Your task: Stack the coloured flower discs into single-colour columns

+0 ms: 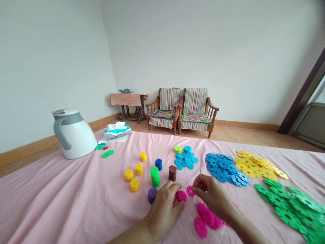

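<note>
Left hand (165, 207) is curled around a pink stack (181, 196), fingers on the far side, thumb on the near side. Right hand (213, 194) has a single pink disc (190, 191) pinched by its edge, just right of the stack. It's thin, plasticky stuff, round with notches all around like a little gear. The disc's broad face is toward the camera, can't really tell how much it tilts. The stack's round top points up, so its long axis looks about upright, but the fingers hide most of the side. Loose pink pile (208, 217) sits just below the right hand, overlapping flat on wrinkly pink cloth (96, 203). Beyond the left hand there's a ridged brown stack (172, 173) and a taller green stack (155, 177), plus a purple stack (152, 195) right by its knuckles.
</note>
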Available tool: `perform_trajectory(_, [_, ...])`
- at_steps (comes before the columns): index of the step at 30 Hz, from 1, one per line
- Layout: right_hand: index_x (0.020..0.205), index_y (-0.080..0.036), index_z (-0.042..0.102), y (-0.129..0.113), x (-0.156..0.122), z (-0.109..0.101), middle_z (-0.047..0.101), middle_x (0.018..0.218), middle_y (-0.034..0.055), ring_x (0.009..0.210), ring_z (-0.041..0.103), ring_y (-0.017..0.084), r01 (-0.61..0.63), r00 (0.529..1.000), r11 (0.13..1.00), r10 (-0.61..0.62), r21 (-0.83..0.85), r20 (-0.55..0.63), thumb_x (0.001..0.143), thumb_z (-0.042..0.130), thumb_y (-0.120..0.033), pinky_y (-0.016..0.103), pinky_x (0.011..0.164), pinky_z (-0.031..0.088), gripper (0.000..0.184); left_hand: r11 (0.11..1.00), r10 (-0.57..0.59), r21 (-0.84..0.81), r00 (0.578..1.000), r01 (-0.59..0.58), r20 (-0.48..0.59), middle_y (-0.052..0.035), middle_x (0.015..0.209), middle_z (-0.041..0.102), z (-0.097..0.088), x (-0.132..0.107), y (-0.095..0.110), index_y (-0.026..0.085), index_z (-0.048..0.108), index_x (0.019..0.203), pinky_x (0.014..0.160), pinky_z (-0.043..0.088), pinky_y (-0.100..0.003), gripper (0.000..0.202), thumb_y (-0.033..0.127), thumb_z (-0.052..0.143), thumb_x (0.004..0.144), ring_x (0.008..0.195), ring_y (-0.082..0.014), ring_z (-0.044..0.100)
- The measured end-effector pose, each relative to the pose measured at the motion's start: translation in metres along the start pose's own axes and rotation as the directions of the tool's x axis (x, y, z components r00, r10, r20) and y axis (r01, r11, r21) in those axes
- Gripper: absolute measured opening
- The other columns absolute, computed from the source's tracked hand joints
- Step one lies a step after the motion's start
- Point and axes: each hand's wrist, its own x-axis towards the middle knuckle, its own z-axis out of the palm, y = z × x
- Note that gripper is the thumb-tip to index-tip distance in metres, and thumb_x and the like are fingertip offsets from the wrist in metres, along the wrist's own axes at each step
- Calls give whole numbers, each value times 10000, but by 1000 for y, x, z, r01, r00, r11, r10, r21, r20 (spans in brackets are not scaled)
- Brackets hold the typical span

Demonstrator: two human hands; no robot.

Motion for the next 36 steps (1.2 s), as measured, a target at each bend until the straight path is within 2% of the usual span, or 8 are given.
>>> perform_trajectory(5, [661,-194,554,-7,-2,21,573,581,-19,569,530,127,-38,999,991,41,130,-16,727,510,-226,223,512,344,85,1000,12,-20,1000,-12,-1,-36,1027,597,-1,0,0,200,594,1079,875,410,-304,376,81,556,724,991,-208,541])
perform_trajectory(10, [629,-189,558,-13,-4,27,572,564,-16,559,527,127,-65,996,995,70,81,-63,706,514,-183,222,504,330,89,1000,20,-19,1000,-20,-13,-27,1037,599,-1,0,0,204,588,1080,899,394,-287,380,74,565,724,1017,-194,537])
perform_trajectory(15, [634,-188,574,-19,-7,24,577,576,-14,571,527,128,-48,996,999,49,18,-76,714,509,-184,228,527,329,103,1000,26,-8,1000,-26,-8,-21,972,598,0,0,-1,202,605,971,834,410,-281,264,88,562,737,956,-193,552])
perform_trajectory(20, [659,-192,579,-17,-5,16,592,597,-9,586,535,134,-34,997,999,33,-18,-65,734,492,-200,233,545,339,116,1000,15,-13,1000,-15,-14,-38,1030,594,0,0,-1,190,594,1062,882,401,-302,342,91,570,734,993,-201,542])
perform_trajectory(23, [651,-197,559,-12,-4,5,589,601,-7,593,531,136,-9,998,996,4,-90,-59,729,480,-189,238,556,340,111,1000,4,-6,1000,-4,-7,-42,1008,589,-1,0,1,182,593,1068,881,401,-314,354,90,566,727,975,-207,540])
perform_trajectory(26, [680,-196,565,-8,-9,-12,607,658,4,643,538,146,29,999,978,-20,-207,47,666,514,-161,243,576,339,64,1000,7,0,1000,-7,-1,-39,983,585,-1,0,2,185,599,1039,864,402,-313,328,97,568,724,947,-208,539])
perform_trajectory(31, [758,-205,586,-10,-25,-32,641,806,26,751,540,174,84,959,923,28,-376,283,581,548,-139,263,637,345,192,1000,12,17,1000,-12,-1,-39,977,581,0,0,1,185,612,990,828,401,-295,261,117,566,742,925,-204,535])
perform_trajectory(36, [793,-199,581,-9,-28,-30,642,871,45,794,536,191,157,940,895,-6,-418,341,594,563,-137,278,688,358,209,999,6,46,1000,-7,4,-25,925,570,1,0,0,190,619,897,791,395,-280,164,132,567,752,903,-197,534])
